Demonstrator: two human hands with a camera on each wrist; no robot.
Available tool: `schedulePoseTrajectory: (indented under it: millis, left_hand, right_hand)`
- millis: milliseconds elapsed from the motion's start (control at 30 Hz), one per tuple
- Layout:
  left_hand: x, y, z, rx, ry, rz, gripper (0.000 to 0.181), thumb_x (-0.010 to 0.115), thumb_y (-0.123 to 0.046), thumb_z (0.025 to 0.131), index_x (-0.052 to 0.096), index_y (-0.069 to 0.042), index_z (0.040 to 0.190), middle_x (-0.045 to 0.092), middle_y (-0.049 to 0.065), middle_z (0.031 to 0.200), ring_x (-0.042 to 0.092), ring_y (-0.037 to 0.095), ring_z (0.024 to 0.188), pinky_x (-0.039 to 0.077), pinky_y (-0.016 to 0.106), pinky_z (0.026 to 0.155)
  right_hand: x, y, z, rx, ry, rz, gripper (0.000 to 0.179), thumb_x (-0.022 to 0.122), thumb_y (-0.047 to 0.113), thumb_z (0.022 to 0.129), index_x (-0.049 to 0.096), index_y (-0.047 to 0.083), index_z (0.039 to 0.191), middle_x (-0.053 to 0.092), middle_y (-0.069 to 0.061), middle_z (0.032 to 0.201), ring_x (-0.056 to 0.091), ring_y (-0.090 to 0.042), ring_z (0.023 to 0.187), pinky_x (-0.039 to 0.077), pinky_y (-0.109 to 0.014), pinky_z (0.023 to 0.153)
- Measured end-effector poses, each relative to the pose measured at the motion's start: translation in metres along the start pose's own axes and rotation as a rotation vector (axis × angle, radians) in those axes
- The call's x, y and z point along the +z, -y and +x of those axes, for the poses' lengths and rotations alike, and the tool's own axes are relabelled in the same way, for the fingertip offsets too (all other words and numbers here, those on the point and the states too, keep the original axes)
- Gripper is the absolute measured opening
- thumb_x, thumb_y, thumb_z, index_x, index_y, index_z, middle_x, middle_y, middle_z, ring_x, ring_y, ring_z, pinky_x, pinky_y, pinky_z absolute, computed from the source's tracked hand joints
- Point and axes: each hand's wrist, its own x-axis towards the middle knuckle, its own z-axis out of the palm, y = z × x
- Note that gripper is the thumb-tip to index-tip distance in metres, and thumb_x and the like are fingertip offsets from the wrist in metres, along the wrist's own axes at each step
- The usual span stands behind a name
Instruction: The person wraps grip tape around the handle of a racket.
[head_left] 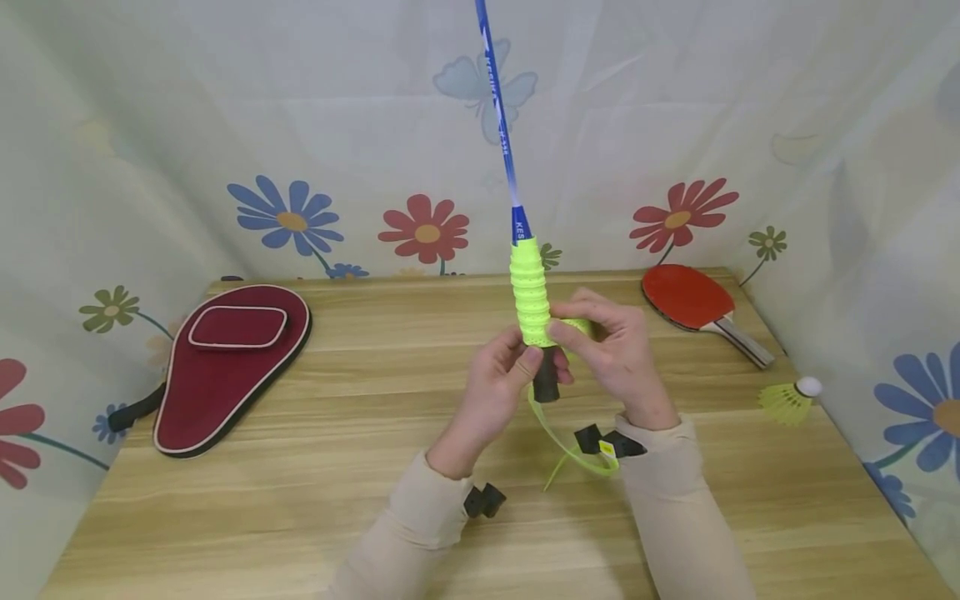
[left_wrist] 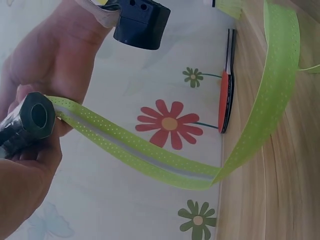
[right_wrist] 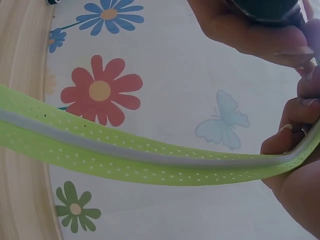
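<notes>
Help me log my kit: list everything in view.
racket: 1, blue shaft, held mid-air
grip tape: 1, lime, round racket handle, loose length below
case: 1, maroon, table's left
handle or strap: 1, black, left of case
paddle: 1, red, back right
shuttlecock: 1, yellow and white, right edge
table: 1, brown, beneath
curtain: count unclear, floral white, behind
wrist cameras: 2, black, one per wrist
sleeves: 2, beige, forearms
left hand: 1, bare, holding racket
right hand: 1, bare, pinching tape

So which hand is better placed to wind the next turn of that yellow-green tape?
Probably the right hand: it holds the loose yellow-green tape, close beside the wrapped part of the racket grip. The left hand is occupied, holding the handle around its bare dark end.
</notes>
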Motion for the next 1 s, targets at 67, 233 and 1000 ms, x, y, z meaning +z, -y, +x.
schedulePoseTrajectory:
  millis: [67,233,1000]
  left_hand:
    - [0.0,0.0,0.0,0.005,0.003,0.021,0.026,0.043,-0.01,0.103,0.051,0.008,0.122,0.062,0.025,0.091,0.066,0.019,0.078,0.057,0.043,0.078]
    - [0.001,-0.003,-0.001,-0.012,-0.002,0.046,0.027,0.04,-0.011,0.105,0.049,0.009,0.121,0.057,0.023,0.089,0.063,0.019,0.074,0.058,0.039,0.072]
    - [0.006,-0.01,-0.001,-0.071,-0.074,-0.144,0.028,0.035,-0.032,0.103,0.046,-0.005,0.103,0.048,0.001,0.067,0.045,0.011,0.051,0.041,0.023,0.048]
  right_hand:
    - [0.0,0.0,0.0,-0.008,0.003,0.0,0.023,0.076,0.008,0.085,0.071,-0.008,0.102,0.06,-0.009,0.078,0.05,-0.022,0.071,0.041,-0.025,0.059]
    - [0.0,-0.003,0.001,-0.01,-0.004,-0.011,0.022,0.075,0.008,0.086,0.071,-0.008,0.1,0.062,-0.009,0.078,0.05,-0.021,0.071,0.039,-0.024,0.058]
    - [0.006,-0.007,0.002,-0.098,0.048,0.043,0.017,0.071,-0.003,0.085,0.073,-0.003,0.102,0.063,-0.008,0.078,0.052,-0.019,0.07,0.04,-0.025,0.058]
